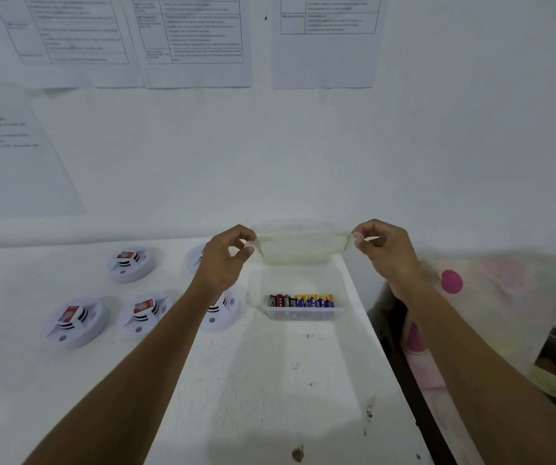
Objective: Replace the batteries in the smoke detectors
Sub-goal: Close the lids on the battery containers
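Observation:
Several white round smoke detectors lie on the white table; one at front left, another beside it, one farther back. A clear plastic box holds a row of batteries, red-black ones left, blue-yellow ones right. Above and behind the box, the translucent green-edged lid is lifted off. My left hand pinches the lid's left corner. My right hand pinches its right corner. My left arm partly hides two more detectors.
The table's right edge runs diagonally from the box toward the bottom. Beyond it lies a cloth with pink dots. Printed sheets hang on the white wall behind.

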`<state>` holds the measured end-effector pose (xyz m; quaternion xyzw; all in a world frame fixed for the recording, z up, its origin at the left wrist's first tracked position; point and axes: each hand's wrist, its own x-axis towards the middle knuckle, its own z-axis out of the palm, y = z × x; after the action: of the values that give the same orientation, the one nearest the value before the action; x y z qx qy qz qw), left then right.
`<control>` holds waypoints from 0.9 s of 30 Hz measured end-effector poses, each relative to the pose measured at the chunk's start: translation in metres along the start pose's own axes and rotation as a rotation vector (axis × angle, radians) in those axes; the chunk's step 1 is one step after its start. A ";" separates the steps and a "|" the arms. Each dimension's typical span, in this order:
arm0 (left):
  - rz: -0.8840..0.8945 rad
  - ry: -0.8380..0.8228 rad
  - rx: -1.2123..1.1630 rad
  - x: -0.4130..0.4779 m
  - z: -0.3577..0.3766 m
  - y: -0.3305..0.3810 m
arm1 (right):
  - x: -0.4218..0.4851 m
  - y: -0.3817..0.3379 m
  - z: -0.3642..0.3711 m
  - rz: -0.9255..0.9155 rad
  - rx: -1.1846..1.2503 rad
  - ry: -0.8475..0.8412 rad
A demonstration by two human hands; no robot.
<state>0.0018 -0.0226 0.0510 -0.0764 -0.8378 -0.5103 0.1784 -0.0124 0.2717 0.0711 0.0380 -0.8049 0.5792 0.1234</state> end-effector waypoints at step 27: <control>-0.013 -0.056 0.000 -0.047 0.045 -0.049 | -0.048 0.060 0.035 0.326 0.087 0.025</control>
<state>0.0201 -0.0028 -0.0259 -0.0851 -0.8430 -0.5090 0.1516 0.0166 0.2545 -0.0067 -0.0951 -0.7731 0.6261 0.0360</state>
